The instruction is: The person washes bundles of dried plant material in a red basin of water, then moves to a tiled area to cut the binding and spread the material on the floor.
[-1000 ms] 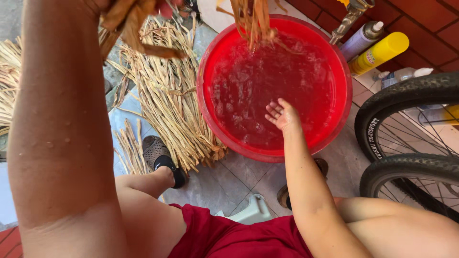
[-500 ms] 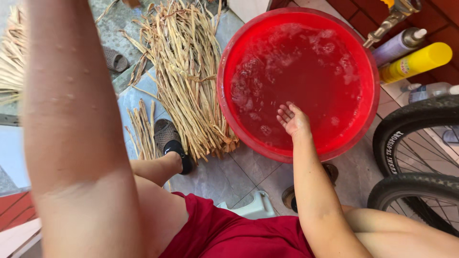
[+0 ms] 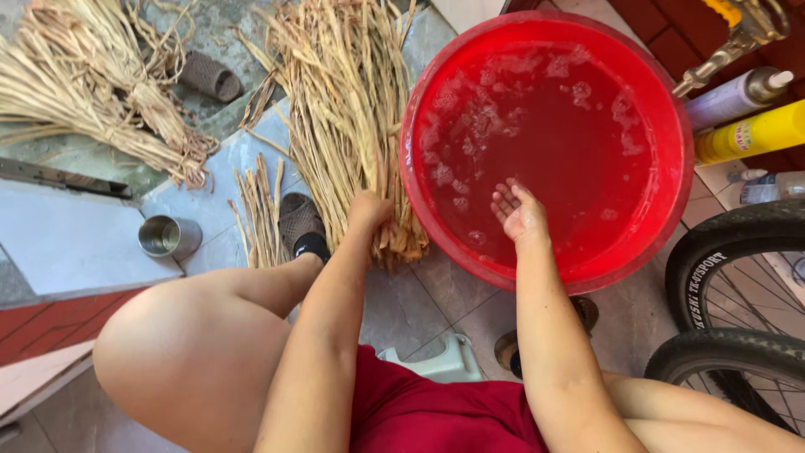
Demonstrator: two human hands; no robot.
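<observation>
Straw bundle (image 3: 352, 126): a loose sheaf of dry, pale stalks is laid on the tiled floor, just beside the left rim of the basin; its long axis runs away from the person, the near ends lying at the left hand.
Left hand (image 3: 371, 211): it is set on the near end of the straw bundle; the fingers are hidden behind the hand, so it cannot be told whether they are closed on the stalks.
Right hand (image 3: 520, 211): it is held palm up at the near edge of the water, the fingers loosely spread and slightly curled; nothing is gripped.
Key relation: the bundle lies to the left of the basin and ahead of the left-hand fingers; the left hand is the nearer by far, the right being separated from the stalks by the basin wall.
Basin (image 3: 671, 201): a round red tub, filled with water carrying patches of foam.
Surroundings: a second tied sheaf (image 3: 92, 92) is seen at far left, a metal cup (image 3: 168, 236) near the left knee, spray cans (image 3: 746, 113) and a bicycle tyre (image 3: 738, 243) at right.
</observation>
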